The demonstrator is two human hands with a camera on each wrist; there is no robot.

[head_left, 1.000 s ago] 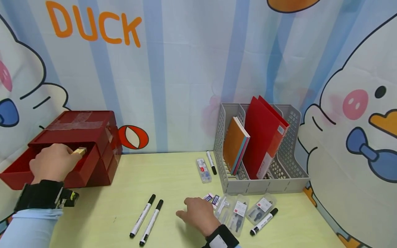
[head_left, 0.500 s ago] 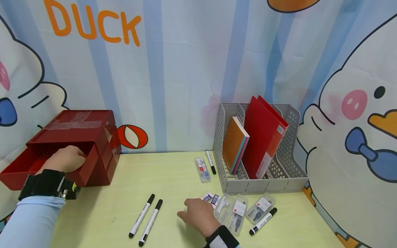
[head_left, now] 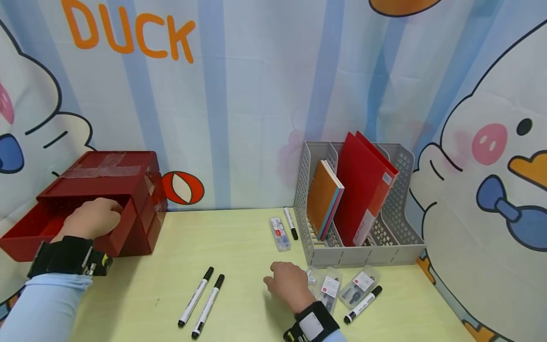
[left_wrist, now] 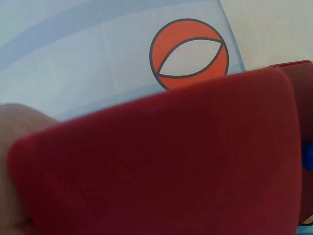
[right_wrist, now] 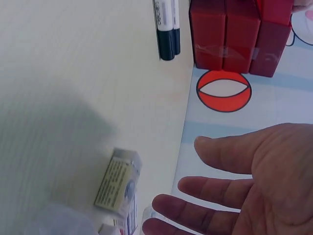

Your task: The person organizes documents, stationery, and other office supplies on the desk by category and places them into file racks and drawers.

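The left hand (head_left: 91, 218), grip hidden, dips into a red rectangular drawer (head_left: 114, 241) at the back-left corner of the pale-yellow desk (head_left: 239, 247); the right hand (head_left: 290, 285) hovers empty, loosely uncurled.

Four markers (head_left: 194, 298) are lying on the surface (head_left: 239, 237): two at 7 o'clock, one near 6, one at 5. Four clear cases (head_left: 361, 285): three sitting at 5, one at 6. One red drawer unit (head_left: 107, 183) is standing at 9, one gray organizer (head_left: 365, 256) at 4, holding at least one red folder (head_left: 359, 185). Small packs (right_wrist: 115, 183): at least two showing, right wrist, 7 o'clock.
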